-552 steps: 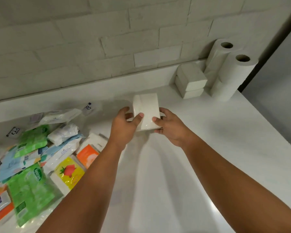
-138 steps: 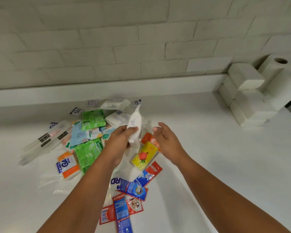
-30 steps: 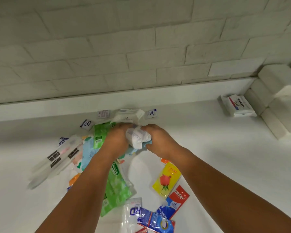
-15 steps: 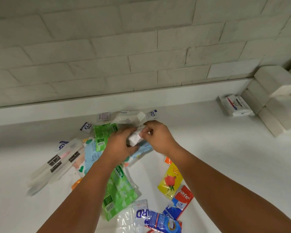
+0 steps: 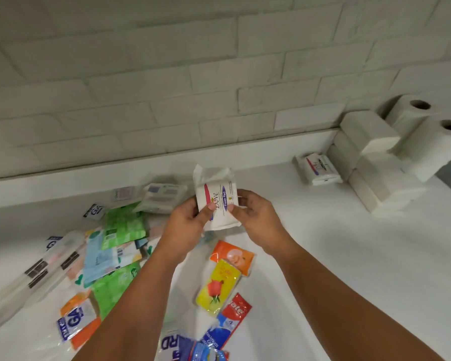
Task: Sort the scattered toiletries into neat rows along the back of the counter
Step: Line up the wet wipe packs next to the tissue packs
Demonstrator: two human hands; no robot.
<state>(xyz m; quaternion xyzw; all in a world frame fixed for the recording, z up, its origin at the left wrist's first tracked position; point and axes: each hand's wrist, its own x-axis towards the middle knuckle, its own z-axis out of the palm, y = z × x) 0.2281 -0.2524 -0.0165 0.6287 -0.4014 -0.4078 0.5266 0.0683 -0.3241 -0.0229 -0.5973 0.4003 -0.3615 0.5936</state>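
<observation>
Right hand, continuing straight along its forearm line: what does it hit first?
Besides the Dove soap packet it pinches, the right hand would likely meet the clear-wrapped white pack lying by the back ledge. Its height is unclear, so it might pass over it to the ledge.

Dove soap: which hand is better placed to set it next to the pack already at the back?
Right, likely. Both the right hand and left hand pinch the soap, but the pack lies at the back right, on the right hand's side.
</observation>
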